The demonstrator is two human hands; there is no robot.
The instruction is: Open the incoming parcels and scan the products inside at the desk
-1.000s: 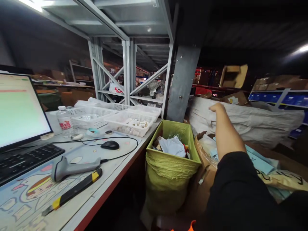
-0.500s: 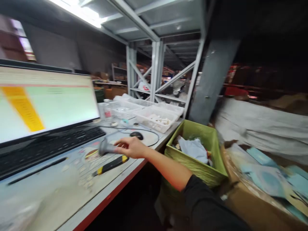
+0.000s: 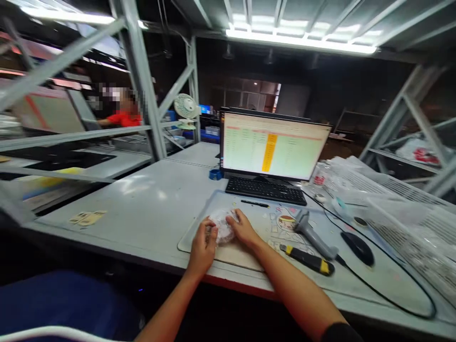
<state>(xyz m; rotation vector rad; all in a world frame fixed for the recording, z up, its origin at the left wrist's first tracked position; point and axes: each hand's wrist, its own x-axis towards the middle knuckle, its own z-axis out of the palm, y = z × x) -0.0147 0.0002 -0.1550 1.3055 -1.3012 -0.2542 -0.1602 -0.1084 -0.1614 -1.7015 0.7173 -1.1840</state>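
Translucent, whitish plastic forms the crinkled bundle (image 3: 223, 228) that I have in work at this station. Status, as I judge it: pickup is complete, since both hands are on the item; handling of it appears to be at an early stage. The plastic looks unopened from my position, though blur and the covering fingers prevent a firm check. Contents: cannot be identified. The utility knife (image 3: 308, 260) and the barcode scanner (image 3: 315, 237) lie unused on the mat (image 3: 237, 254), and no separated wrapping is visible beside the bundle. I cannot determine how much work remains.

Position of the item: the bundle is located between the hands, above the near left part of the mat, close to the front edge of the counter (image 3: 164, 199). I cannot tell whether its underside touches the mat or is raised slightly.

State of the hands: the left hand (image 3: 202, 247) is curled against the left side of the bundle; the right hand (image 3: 244, 230) grips its right side, fingers bent over the plastic. The hands are apart, with the bundle bridging the gap. Adjacent: the pen (image 3: 255, 204) lies beyond the right hand, just in front of the keyboard (image 3: 265, 190).
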